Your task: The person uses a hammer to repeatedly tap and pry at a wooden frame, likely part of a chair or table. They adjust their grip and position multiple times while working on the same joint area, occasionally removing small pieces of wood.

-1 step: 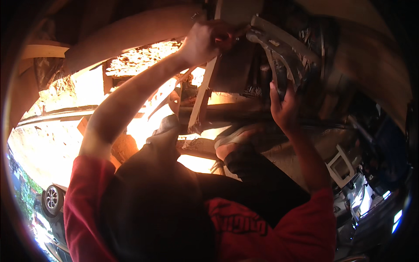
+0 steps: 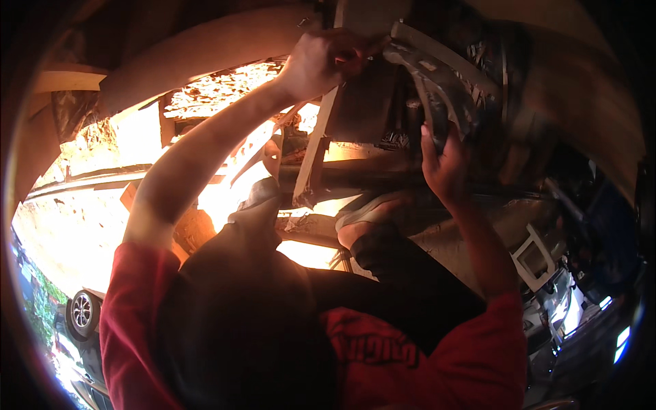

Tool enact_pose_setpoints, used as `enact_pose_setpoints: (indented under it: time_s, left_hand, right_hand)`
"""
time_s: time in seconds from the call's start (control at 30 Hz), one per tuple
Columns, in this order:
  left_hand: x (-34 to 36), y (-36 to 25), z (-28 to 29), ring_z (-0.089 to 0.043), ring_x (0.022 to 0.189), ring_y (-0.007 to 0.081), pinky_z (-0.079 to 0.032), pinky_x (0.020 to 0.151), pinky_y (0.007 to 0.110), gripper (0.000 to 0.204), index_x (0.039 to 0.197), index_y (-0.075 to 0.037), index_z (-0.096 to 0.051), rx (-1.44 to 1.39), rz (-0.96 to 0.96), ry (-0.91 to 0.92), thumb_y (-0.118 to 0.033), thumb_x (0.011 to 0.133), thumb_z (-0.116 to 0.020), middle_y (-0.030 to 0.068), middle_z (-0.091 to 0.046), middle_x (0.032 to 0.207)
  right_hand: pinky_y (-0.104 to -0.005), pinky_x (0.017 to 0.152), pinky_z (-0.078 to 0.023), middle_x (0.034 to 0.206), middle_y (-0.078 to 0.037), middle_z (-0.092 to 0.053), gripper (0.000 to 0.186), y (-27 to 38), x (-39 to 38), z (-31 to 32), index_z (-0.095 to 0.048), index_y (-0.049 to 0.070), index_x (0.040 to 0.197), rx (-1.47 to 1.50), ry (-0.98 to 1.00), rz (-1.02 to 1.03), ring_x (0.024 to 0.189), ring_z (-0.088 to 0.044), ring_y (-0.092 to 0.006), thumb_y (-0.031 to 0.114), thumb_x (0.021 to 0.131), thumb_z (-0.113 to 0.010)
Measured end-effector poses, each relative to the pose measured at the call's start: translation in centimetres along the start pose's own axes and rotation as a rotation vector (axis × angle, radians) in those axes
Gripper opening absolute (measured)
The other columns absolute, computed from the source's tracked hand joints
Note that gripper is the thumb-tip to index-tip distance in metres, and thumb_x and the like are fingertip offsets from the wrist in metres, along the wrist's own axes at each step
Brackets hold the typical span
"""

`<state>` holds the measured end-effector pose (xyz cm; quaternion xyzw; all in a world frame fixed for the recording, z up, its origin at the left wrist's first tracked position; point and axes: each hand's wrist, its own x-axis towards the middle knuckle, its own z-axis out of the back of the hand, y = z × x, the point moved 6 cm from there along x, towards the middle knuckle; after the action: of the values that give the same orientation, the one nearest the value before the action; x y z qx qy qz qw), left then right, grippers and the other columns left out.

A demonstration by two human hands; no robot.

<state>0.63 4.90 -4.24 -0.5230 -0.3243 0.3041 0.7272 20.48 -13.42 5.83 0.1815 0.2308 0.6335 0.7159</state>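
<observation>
A carved, curved wooden piece (image 2: 429, 89) lies across the upper right of the head view, its surface grey-brown in the shade. My right hand (image 2: 447, 169) grips its lower end, thumb on the left side and fingers partly hidden along it. At the piece's upper left end is my left hand (image 2: 316, 65), its fingers closed and pointing right. Whatever those fingers hold, if anything, is dark and cannot be made out. Behind the curved piece stands a dark flat block (image 2: 362, 102).
An upright wooden strip (image 2: 316, 154) stands left of the block. My bare foot (image 2: 359, 222) rests below on the floor side. A pale wooden frame (image 2: 534, 260) lies at the right. Sunlit wood shavings (image 2: 219, 89) and a car wheel (image 2: 83, 311) show at the left.
My left hand has shifted very slightly up and its fingers look straighter. My right hand keeps its grip with hardly any movement.
</observation>
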Motion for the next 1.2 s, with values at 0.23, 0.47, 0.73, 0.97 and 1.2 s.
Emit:
enact_pose_setpoints:
  time_s: [0.23,0.47,0.73,0.97,1.2]
  left_hand:
    - [-0.1,0.4,0.2,-0.08,0.089,0.0253,-0.067,0.079,0.035,0.02,0.108,-0.005,-0.078,-0.062,0.058,0.037,-0.003,0.089,-0.081,0.012,-0.078,0.104]
    - [0.4,0.8,0.5,-0.081,0.09,0.0251,-0.067,0.081,0.034,0.017,0.107,-0.006,-0.079,0.02,0.034,0.023,-0.008,0.091,-0.081,0.0102,-0.079,0.102]
    - [0.4,0.6,0.8,-0.081,0.093,0.0263,-0.066,0.086,0.035,0.02,0.11,-0.006,-0.081,-0.095,0.271,0.123,-0.012,0.091,-0.082,0.0119,-0.081,0.109]
    - [-0.2,-1.8,2.8,-0.081,0.095,0.0255,-0.064,0.091,0.038,0.017,0.103,-0.006,-0.084,0.12,0.133,0.264,-0.018,0.091,-0.085,0.0128,-0.082,0.104]
    - [-1.0,1.0,1.5,-0.081,0.089,0.0209,-0.066,0.084,0.035,0.025,0.11,-0.012,-0.087,0.083,0.526,0.254,-0.028,0.091,-0.086,0.01,-0.084,0.098]
  right_hand:
    - [-0.0453,0.074,-0.059,0.094,-0.018,-0.078,0.02,-1.0,-0.1,-0.3,-0.068,-0.001,0.116,0.055,-0.026,0.022,0.086,-0.079,-0.0361,0.017,0.107,-0.071]
    - [-0.0413,0.077,-0.061,0.097,-0.017,-0.079,0.021,-1.9,0.3,-1.0,-0.07,-0.001,0.12,-0.03,0.083,-0.057,0.089,-0.081,-0.0326,0.016,0.107,-0.07]
    - [-0.0468,0.063,-0.056,0.08,-0.021,-0.073,0.025,-1.5,0.3,2.4,-0.066,-0.002,0.103,0.109,-0.083,-0.035,0.073,-0.075,-0.0423,0.021,0.105,-0.074]
    - [-0.0403,0.073,-0.057,0.089,-0.015,-0.075,0.023,-2.0,-0.9,0.9,-0.068,-0.003,0.116,0.05,0.042,-0.075,0.079,-0.075,-0.028,0.019,0.109,-0.07]
    - [-0.0453,0.062,-0.055,0.078,-0.019,-0.072,0.022,-1.1,-0.2,1.2,-0.062,-0.002,0.107,0.087,0.106,-0.029,0.075,-0.075,-0.0422,0.017,0.106,-0.072]
